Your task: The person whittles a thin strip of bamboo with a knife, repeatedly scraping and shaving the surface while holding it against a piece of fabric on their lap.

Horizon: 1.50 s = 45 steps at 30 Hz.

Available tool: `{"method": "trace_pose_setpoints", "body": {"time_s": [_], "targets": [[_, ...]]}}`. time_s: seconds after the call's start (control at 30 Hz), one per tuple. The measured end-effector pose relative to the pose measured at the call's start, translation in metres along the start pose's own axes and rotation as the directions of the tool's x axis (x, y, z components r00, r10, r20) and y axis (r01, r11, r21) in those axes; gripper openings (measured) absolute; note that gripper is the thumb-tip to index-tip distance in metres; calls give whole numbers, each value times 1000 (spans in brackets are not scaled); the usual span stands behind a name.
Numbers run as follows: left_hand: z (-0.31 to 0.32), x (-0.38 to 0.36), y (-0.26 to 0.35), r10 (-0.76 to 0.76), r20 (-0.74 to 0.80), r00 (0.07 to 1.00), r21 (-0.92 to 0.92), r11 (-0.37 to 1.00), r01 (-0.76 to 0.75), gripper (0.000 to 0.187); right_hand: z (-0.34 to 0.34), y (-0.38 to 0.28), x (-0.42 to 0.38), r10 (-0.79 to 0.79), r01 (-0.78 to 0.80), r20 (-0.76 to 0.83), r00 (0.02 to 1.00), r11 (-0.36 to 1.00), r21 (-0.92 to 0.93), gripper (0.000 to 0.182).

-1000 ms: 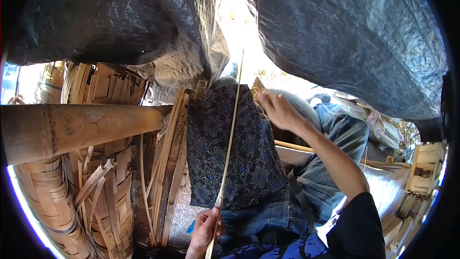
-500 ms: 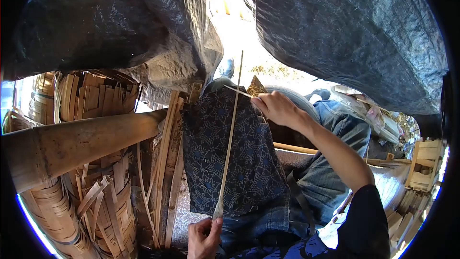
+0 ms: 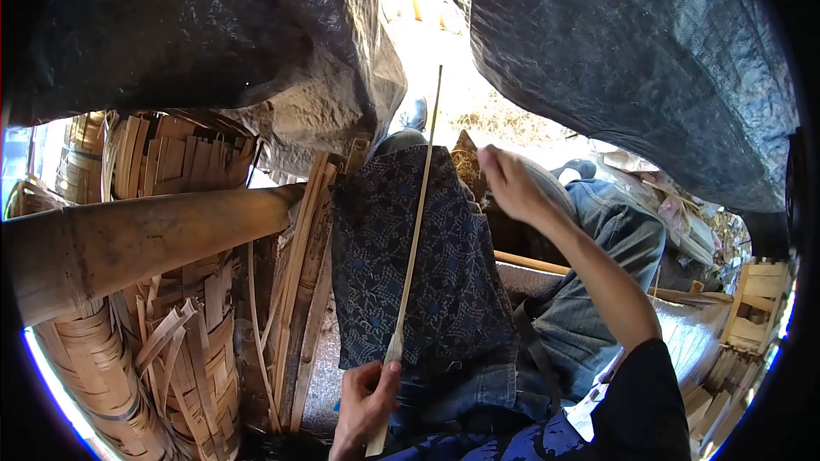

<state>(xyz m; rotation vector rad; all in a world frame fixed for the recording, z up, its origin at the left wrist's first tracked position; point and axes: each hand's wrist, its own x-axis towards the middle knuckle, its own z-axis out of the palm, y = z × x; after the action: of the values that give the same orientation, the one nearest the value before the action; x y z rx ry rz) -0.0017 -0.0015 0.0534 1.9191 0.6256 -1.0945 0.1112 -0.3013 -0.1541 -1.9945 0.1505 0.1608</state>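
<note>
Two hands on it: left hand (image 3: 366, 399) pinches the bamboo strip (image 3: 415, 220); right hand (image 3: 507, 183), fingers loosely curled, guides it flat over the cloth (image 3: 444, 290).

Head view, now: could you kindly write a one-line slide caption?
Left hand grips a thin bamboo strip lying across patterned cloth while right hand hovers beside it.

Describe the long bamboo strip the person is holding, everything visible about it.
The bamboo strip is a thin, pale, straight sliver, slightly wider at its near end. It runs from the left hand, which grips that end, up across the dark patterned cloth on the lap, to a fine tip against the bright gap. The right hand is beside it, not touching.
</note>
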Motion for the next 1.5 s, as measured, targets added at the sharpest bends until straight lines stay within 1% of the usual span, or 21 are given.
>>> {"method": "trace_pose_setpoints", "body": {"time_s": [0.07,0.13,0.2,0.27,0.33,0.4,0.47,0.53,0.57,0.63,0.67,0.73,0.8,0.83,0.87,1.03,1.1,1.17,1.27,1.37,1.5], "targets": [[-4,11,-16,25,48,999,-4,1000,-25,45,-9,-34,-29,70,-68,129,989,997,-23,36],[-10,19,-32,83,217,973,-263,965,-24,43,-2,-24,-39,41,-38,142,989,999,-24,29],[-14,23,-49,119,299,947,-375,927,2,42,3,-17,-41,-284,296,130,950,952,-76,24],[-16,22,-60,135,405,904,-603,783,153,44,8,-10,-35,-272,287,137,953,952,-107,22],[-13,16,-66,104,419,902,-650,728,218,45,11,-6,-21,-333,340,96,938,939,-59,17],[-12,15,-83,33,507,861,-742,525,417,44,12,-2,-3,-319,328,118,941,942,-76,19],[-9,12,-87,28,510,860,-755,493,432,44,12,0,16,-299,314,139,944,945,-95,21],[-7,9,-95,-209,469,858,-777,365,513,47,13,0,36,23,-3,70,997,962,-273,36],[-6,10,-94,-213,473,855,-774,362,519,47,12,2,47,134,-125,31,990,969,-213,35],[-7,15,-89,13,517,856,-806,342,482,42,7,-6,61,275,-275,-23,961,958,-76,37],[-9,16,-81,8,519,855,-806,337,486,42,4,-12,57,280,-280,-16,960,957,-78,37],[-11,16,-58,26,266,964,-420,903,91,41,3,-23,42,137,-129,-111,984,989,79,39],[-7,8,-17,14,153,988,-318,947,36,41,-6,-35,12,38,-35,-61,997,998,51,40],[-5,7,-5,22,81,997,-119,993,-12,42,-12,-47,-3,-37,37,-34,999,999,3,40],[-2,7,6,45,13,999,90,995,-46,44,-15,-56,-20,-36,36,-23,999,999,3,40],[16,18,5,234,-26,972,276,936,-218,42,-25,-84,-70,38,-57,196,980,994,90,40],[21,19,6,303,-46,952,353,896,-268,42,-24,-69,-69,70,-86,146,987,990,112,40],[22,25,-5,338,-45,940,345,888,-303,43,-25,-54,-61,141,-155,88,986,971,180,42],[23,35,-22,420,-57,906,340,861,-378,44,-18,-24,-39,88,-72,-128,988,989,127,42],[24,38,-28,490,-63,869,363,823,-437,45,-22,-23,-21,87,-97,-107,991,990,-100,42],[25,39,-29,516,-79,853,383,806,-452,45,-20,-25,-31,-38,40,18,999,988,-150,40]]}}
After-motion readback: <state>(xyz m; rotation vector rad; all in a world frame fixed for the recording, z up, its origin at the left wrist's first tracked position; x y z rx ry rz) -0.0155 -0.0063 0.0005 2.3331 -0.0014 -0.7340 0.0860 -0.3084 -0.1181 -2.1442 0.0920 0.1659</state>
